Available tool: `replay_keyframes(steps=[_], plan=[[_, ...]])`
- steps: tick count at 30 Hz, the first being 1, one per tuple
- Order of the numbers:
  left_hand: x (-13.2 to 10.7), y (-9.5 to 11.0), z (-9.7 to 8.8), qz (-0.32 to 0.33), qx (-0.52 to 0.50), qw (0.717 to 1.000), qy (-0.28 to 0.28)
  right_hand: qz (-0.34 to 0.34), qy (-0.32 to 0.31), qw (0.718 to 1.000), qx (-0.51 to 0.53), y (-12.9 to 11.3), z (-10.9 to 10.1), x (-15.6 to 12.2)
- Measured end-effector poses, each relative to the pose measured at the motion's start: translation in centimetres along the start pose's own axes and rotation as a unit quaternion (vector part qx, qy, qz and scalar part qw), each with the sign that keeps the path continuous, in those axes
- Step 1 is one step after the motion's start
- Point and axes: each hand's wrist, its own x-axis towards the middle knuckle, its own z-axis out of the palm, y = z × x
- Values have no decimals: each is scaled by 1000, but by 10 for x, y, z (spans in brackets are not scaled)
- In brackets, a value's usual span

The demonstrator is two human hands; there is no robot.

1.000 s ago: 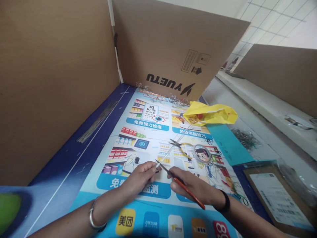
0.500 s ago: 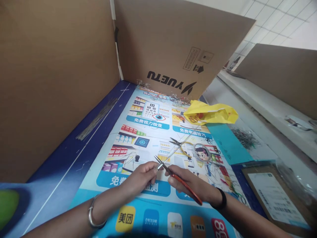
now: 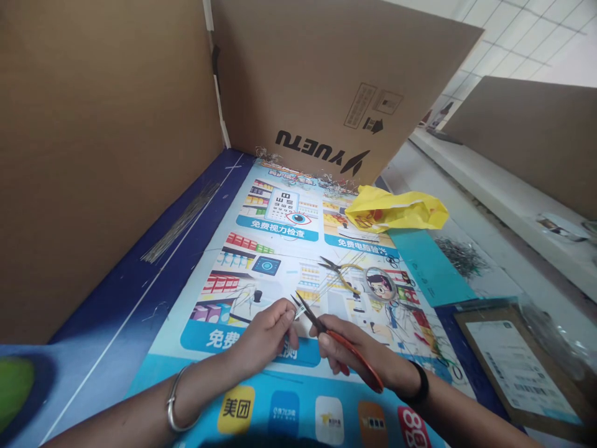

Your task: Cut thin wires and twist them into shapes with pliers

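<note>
My right hand (image 3: 347,348) grips red-handled pliers (image 3: 345,351) whose thin dark jaws (image 3: 304,307) stand apart and point up and left. My left hand (image 3: 265,333) is pinched on a thin silvery wire (image 3: 295,311) right at those jaws. Both hands hover just above a colourful printed poster (image 3: 280,249) that covers the table. A silver bangle sits on my left wrist and a black band on my right wrist.
Yellow-handled pliers (image 3: 342,274) and a tape roll (image 3: 380,285) lie just beyond my hands. A yellow plastic bag (image 3: 396,211) sits further back. Cardboard walls (image 3: 102,137) close in the left and back. A bundle of straight wires (image 3: 181,221) lies at left, bent wire pieces (image 3: 459,256) at right.
The long wire that stretched from my left fingers toward the bag is no longer seen; only a short stub shows at the pliers' jaws. Both hands stayed in almost the same place.
</note>
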Motion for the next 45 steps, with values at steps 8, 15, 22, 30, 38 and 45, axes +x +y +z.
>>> replay_keyframes(steps=[8, 15, 22, 30, 38, 45], plan=[[-3, 4, 0, 8, 44, 999, 24, -22, 1, 1000, 10, 6, 0, -1], [1, 2, 0, -6, 27, 1000, 13, -18, 15, 999, 38, 14, 1, -3], [1, -1, 0, 1, 48, 998, 27, -19, 13, 999, 39, 18, 2, -2], [-4, 3, 0, 22, 160, 986, 43, -18, -4, 999, 37, 16, 3, -1], [-2, 4, -2, 36, 209, 976, 48, -1, 5, 997, 82, 18, 8, 0], [-3, 4, -2, 38, 198, 977, 68, 2, 11, 991, 135, 22, 13, 0]])
